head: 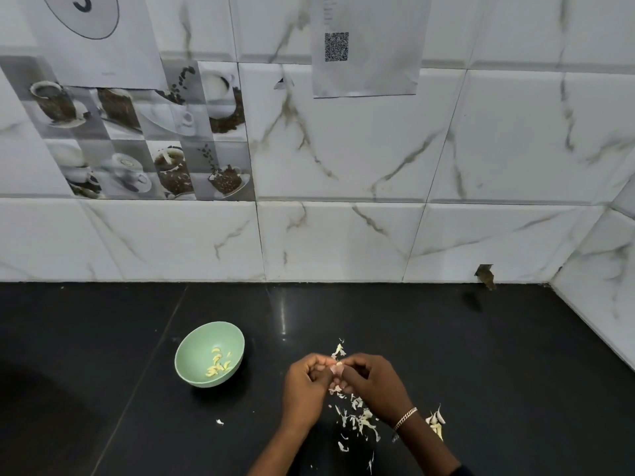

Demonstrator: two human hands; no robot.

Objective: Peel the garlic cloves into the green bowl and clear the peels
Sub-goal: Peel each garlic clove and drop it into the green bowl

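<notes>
Black counter (481,338), both hands (343,379) pinching pale garlic clove (338,365), papery peels (360,419) scattered; green bowl (192,352) near.

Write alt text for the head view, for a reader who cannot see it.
The left hand and right hand pinch a garlic clove between them over a black counter, peeling it. A green bowl to their left holds peeled cloves; peels lie scattered under the hands, with a few unpeeled cloves beside the right wrist. Marbled white tiles rise behind.

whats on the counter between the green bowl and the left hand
Nothing: the head view shows bare black counter between the green bowl and the left hand.
</notes>
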